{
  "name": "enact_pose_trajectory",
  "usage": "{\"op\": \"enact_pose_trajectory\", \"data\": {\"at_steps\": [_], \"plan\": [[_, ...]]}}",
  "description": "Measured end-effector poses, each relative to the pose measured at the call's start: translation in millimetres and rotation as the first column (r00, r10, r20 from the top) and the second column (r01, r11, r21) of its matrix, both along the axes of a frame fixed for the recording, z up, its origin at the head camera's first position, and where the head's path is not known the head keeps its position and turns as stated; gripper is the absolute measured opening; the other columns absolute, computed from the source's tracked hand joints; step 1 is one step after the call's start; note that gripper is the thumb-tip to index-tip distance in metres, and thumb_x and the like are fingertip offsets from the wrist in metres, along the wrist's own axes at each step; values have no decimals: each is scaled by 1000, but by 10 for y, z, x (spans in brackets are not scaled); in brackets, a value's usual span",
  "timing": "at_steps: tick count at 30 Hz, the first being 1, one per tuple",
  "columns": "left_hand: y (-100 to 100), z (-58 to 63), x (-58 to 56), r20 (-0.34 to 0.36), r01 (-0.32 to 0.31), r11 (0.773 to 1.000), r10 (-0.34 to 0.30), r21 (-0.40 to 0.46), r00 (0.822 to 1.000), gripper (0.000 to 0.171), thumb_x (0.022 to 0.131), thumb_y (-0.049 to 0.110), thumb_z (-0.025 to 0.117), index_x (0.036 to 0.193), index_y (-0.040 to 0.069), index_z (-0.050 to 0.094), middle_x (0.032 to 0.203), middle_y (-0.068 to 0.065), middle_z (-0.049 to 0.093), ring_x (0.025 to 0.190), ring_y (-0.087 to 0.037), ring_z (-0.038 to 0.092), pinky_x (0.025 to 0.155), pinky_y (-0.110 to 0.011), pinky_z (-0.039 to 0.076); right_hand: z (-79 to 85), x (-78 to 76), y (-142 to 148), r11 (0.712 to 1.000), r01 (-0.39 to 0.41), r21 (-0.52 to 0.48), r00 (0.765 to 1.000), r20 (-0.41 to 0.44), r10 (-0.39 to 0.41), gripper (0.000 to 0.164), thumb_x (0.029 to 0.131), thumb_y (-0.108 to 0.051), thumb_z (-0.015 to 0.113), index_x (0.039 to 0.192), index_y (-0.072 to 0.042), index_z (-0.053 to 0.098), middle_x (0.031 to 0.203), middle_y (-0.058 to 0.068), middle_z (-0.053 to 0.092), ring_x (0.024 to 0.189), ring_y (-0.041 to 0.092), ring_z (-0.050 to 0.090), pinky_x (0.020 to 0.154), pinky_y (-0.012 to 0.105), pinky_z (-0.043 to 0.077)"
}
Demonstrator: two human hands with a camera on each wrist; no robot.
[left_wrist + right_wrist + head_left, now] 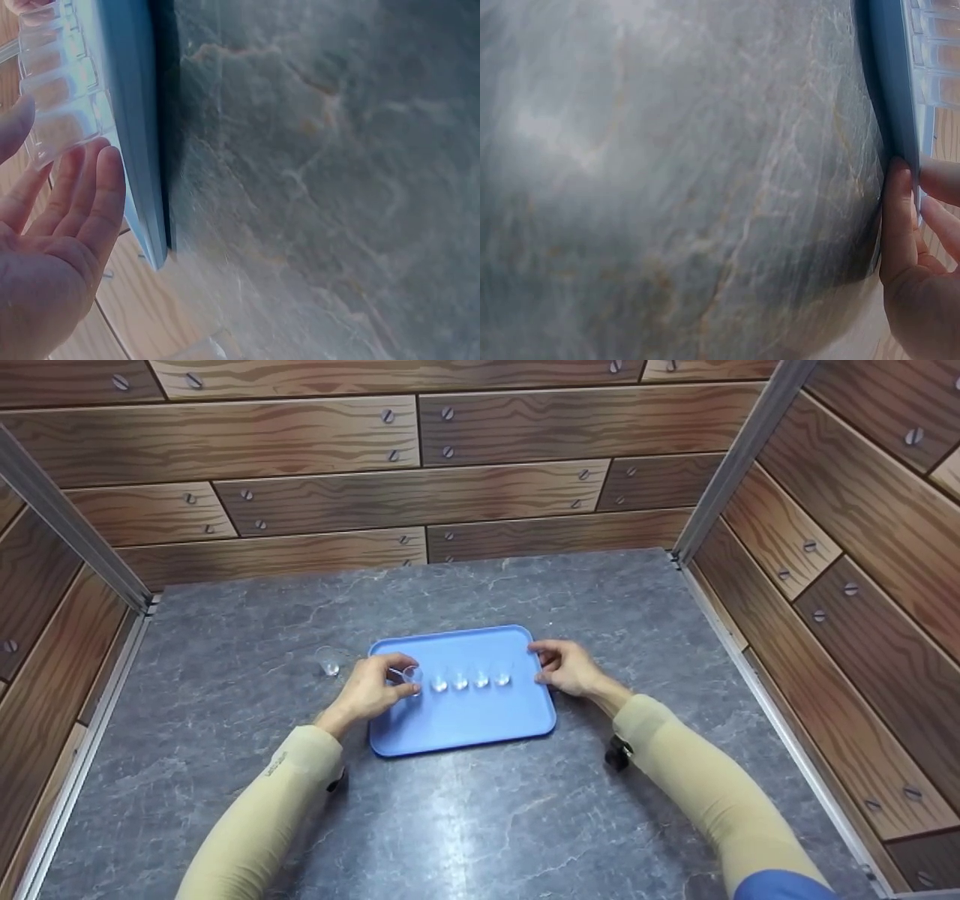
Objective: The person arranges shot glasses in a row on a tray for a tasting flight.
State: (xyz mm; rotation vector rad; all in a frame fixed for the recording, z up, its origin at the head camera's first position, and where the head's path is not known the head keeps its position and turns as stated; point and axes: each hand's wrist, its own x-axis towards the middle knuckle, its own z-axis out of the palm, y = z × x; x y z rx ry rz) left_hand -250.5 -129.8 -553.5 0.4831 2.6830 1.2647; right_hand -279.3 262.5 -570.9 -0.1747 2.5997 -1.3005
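Observation:
A blue tray (465, 724) lies on the dark grey marbled surface. Several small clear plastic cups (481, 678) stand on it in a row across the middle. At the row's left end, my left hand (369, 688) holds another clear cup (64, 133) between thumb and fingers, reaching over the tray's left rim. My right hand (574, 669) grips the tray's right rim; in the right wrist view its fingers lie on both sides of the edge (900, 112). One more clear cup (330, 664) is on the surface left of the tray, behind my left hand.
Wood-patterned walls (510, 487) enclose the grey surface (247, 622) at the back and both sides. Metal corner posts (739, 465) and side rails border it. Light glares off the surface in front of the tray.

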Motion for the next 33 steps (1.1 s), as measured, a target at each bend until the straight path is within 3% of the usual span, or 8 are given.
{"op": "enact_pose_trajectory", "data": {"at_steps": [18,33], "plan": [[41,13,-11,-3,6,1000,-6,17,1000,44,96,14,86,136,1,75,129,-21,81,116,-39,82,104,-55,66,-7,2,5,1000,-17,-22,999,-30,16,60,88,9,81,146,6,68,110,17,70,86,12,64,72,14,55],[-240,125,6,33,-64,998,63,27,997,46,99,17,84,141,2,74,136,-19,80,123,-39,79,105,-56,65,-16,-10,-4,999,-19,-31,1000,-25,18,60,88,10,81,147,6,68,109,15,68,84,10,62,72,13,53]]}}
